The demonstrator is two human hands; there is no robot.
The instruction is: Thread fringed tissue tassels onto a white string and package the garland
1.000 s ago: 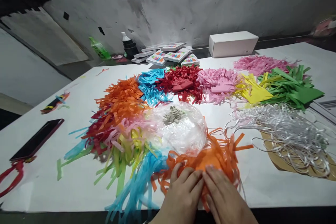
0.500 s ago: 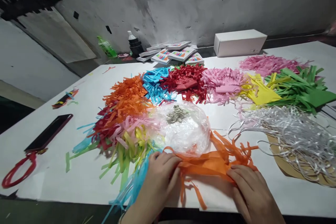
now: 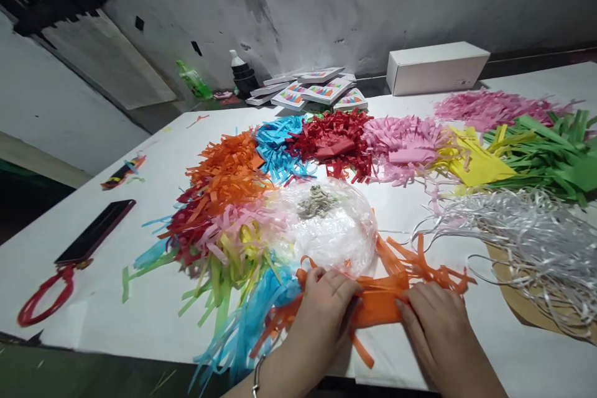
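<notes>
An orange tissue-paper tassel [image 3: 375, 310] with cut strips at its ends lies at the front of the white table. My left hand [image 3: 329, 308] grips its flat middle band from the left, fingers curled over the top edge. At the band's right end, my right hand [image 3: 431, 317] pinches the paper between thumb and fingers. Blue fringed tissue paper [image 3: 247, 317] lies beside my left forearm, partly covered by orange strips. Just beyond my hands sits a clear plastic bag [image 3: 336, 239] with greyish-green bits [image 3: 317, 201] on top.
Fringed tissue piles, orange [image 3: 228, 165], red [image 3: 333, 140], pink [image 3: 403, 140], yellow [image 3: 485, 158] and green [image 3: 545, 149], curve around the bag. Silver ribbon [image 3: 527, 249] lies at right. A phone [image 3: 96, 233] is at left; a white box [image 3: 436, 68] and printed packets [image 3: 321, 92] stand behind.
My left hand has moved right, closer to my right hand. The orange band between them now looks shorter and folded thicker. The view has shifted slightly.
</notes>
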